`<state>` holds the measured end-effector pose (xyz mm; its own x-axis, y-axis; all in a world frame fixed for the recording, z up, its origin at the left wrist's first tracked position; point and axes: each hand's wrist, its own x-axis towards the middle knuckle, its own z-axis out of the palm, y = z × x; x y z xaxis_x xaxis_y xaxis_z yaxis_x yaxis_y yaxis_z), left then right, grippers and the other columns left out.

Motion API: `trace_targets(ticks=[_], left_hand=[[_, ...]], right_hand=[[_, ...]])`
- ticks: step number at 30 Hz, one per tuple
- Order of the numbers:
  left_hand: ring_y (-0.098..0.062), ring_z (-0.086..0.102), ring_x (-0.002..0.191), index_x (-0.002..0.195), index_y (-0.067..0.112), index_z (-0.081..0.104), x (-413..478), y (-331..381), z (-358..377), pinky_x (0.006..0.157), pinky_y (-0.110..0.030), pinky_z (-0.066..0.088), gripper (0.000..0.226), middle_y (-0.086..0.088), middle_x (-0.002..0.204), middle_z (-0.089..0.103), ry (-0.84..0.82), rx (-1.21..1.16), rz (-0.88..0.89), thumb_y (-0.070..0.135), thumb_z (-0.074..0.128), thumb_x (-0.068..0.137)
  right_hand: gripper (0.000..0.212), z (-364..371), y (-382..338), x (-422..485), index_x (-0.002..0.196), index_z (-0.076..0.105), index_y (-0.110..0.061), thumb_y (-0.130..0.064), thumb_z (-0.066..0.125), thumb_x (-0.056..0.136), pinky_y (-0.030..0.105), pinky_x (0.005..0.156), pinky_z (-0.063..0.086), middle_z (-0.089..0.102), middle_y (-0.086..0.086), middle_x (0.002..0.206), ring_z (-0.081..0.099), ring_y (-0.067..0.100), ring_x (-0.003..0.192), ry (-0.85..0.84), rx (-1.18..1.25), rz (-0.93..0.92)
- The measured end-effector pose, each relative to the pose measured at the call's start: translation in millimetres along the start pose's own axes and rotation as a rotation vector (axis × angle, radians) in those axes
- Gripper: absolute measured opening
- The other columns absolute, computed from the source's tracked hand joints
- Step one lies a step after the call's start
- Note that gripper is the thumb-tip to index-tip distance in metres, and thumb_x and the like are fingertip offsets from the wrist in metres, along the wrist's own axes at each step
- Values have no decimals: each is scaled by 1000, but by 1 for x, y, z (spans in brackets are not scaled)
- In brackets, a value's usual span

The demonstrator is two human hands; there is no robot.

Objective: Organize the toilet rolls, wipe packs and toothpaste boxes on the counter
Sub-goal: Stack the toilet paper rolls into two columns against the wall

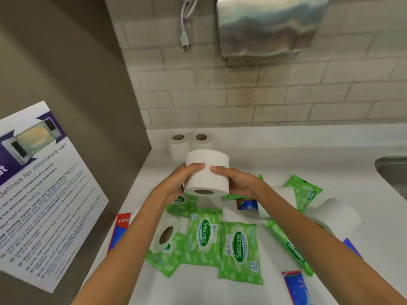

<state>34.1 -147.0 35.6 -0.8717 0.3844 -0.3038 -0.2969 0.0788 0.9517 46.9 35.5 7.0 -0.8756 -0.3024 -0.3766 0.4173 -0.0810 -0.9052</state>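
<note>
A white toilet roll (207, 172) is held in the air above the counter (286, 159). My left hand (178, 183) grips its left side and my right hand (235, 181) grips its right side. Two more rolls (189, 146) stand upright side by side in the back left corner. One roll (166, 235) lies on its side among several green Sanicare wipe packs (204, 241). Another roll (334, 216) lies at the right. Toothpaste boxes lie at the left edge (120, 230), at the front (296, 287) and under my right wrist (246, 204).
A grey panel with a microwave guideline poster (44, 190) walls off the left. A steel sink (394, 172) is set into the counter at the right. On the tiled wall above hang a metal dispenser (268, 27) and a white plug cable (186, 25).
</note>
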Motion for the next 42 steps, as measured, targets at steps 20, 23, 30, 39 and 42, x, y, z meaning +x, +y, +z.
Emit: trace_targets(ticks=[20,23,30,39,42], left_hand=[[-14,54,98,123,14,50,55,6,-87,74,-16,43,36,-4,112,57,484,58,194,19,61,88],[-10,55,92,125,10,50,60,4,-98,74,-17,42,37,-2,105,57,508,46,215,13,59,89],[-1,54,84,121,13,52,74,-1,-121,79,-21,44,34,6,93,57,511,40,219,14,61,88],[-16,56,104,121,16,52,84,-8,-132,94,-31,43,34,-6,113,58,478,52,185,16,61,88],[-16,56,105,123,15,52,87,-10,-133,95,-31,42,36,-6,115,58,472,60,171,15,61,88]], right_hand=[[84,18,-60,150,126,50,-16,-28,90,53,36,98,49,61,1,124,58,16,115,557,-304,-444],[84,24,-78,178,126,51,-18,-30,90,52,31,94,51,62,-2,123,58,14,114,570,-340,-536],[97,27,-87,233,128,40,-19,-40,90,47,25,87,46,55,-4,126,54,15,113,672,-348,-542],[99,24,-78,273,129,42,-19,-41,90,45,23,88,44,56,-5,126,54,14,114,654,-410,-521],[100,22,-77,278,129,41,-19,-42,90,45,21,85,42,56,-4,127,54,13,113,637,-431,-528]])
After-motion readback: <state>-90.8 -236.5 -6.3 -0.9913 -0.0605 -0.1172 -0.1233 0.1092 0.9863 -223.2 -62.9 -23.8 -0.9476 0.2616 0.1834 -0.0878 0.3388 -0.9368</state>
